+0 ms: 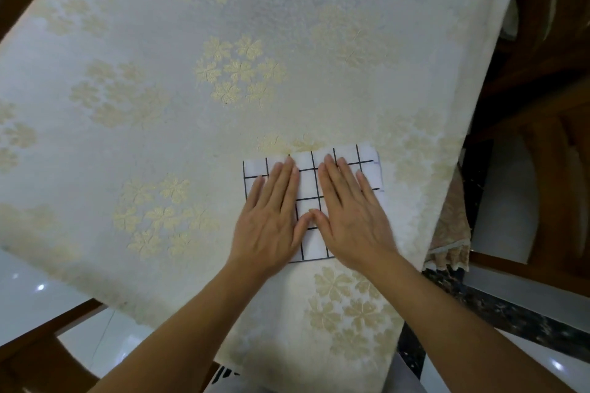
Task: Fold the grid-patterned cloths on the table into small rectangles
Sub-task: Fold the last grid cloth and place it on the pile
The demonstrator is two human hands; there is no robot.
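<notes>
You are pressing both flat hands onto a folded grid-patterned cloth.

Nearest you, your forearms are reaching in from the bottom edge. Your left hand [271, 217] and right hand [351, 217] are lying palm-down side by side, fingers straight, gripping nothing. Under them the grid-patterned cloth [306, 182] is lying as a small rectangle near the right edge of the table, on a cream flowered tablecloth [191, 105]. Beyond that edge, dark wooden furniture [542, 137] is standing.

Home dining room; floral tablecloth [223, 73]; wooden chairs [542, 105]; glossy tiled floor [32, 290]
</notes>
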